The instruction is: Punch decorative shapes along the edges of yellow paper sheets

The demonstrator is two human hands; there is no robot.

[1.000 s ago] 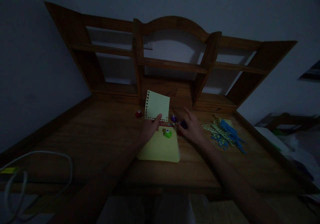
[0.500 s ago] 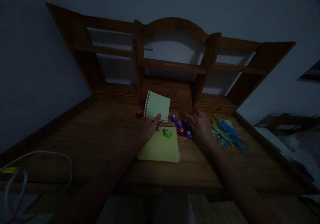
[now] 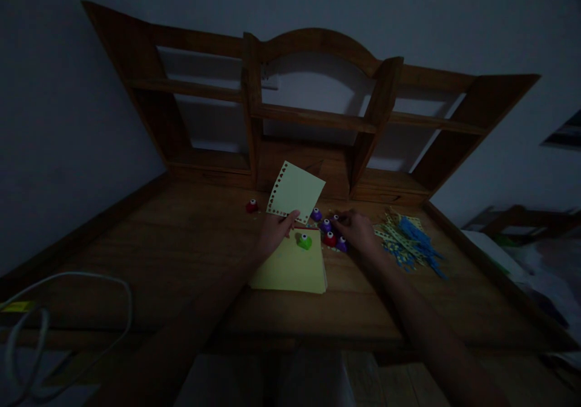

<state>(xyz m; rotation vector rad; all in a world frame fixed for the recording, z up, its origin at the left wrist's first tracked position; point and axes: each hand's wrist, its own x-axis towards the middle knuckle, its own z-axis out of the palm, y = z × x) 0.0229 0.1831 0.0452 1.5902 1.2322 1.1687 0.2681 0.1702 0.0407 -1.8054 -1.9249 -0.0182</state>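
My left hand (image 3: 275, 234) pinches the lower edge of a pale yellow sheet of paper (image 3: 297, 190), raised and tilted, with small shapes punched along its left and bottom edges. My right hand (image 3: 356, 230) has its fingertips closed on a purple craft punch (image 3: 335, 218), partly hidden by them. Close by stand more small punches with white tops: a purple punch (image 3: 316, 214), another purple one (image 3: 325, 226) and a red punch (image 3: 330, 238). A green punch (image 3: 304, 241) rests on a stack of yellow paper (image 3: 290, 271) below my left hand.
Another red punch (image 3: 252, 205) stands left of the sheet. To the right lie a heap of blue strips (image 3: 420, 240) and punched yellow paper strips (image 3: 399, 237) with scraps. A wooden shelf unit (image 3: 313, 119) backs the desk. A white cable (image 3: 91, 275) loops at the left.
The held sheet has shifted right and tilted more clockwise. My right hand has moved slightly left and down, its fingers now closing on the purple punch.
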